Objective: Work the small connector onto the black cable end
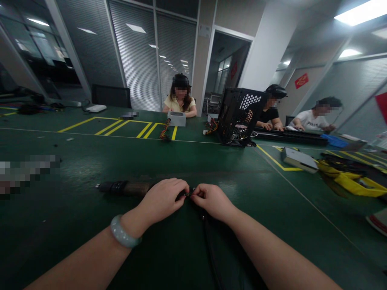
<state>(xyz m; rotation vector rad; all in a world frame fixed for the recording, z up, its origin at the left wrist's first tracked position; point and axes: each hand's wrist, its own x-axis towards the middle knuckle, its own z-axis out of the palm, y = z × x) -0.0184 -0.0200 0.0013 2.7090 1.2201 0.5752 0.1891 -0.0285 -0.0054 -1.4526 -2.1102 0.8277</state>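
On the green table lies a dark cylindrical tool with a metal tip at its left end. My left hand rests over the tool's right part, its fingers pinched on something small and dark. Close beside it, my right hand has thumb and forefinger pressed together at the same spot. What the fingertips hold is too small and dark to make out. A black cable runs from beneath my right hand toward the near edge.
A black computer case stands beyond my hands. Behind are a grey power supply with wires and several people seated. At right are a silver box and a yellow tool bag. Yellow tape marks the green table.
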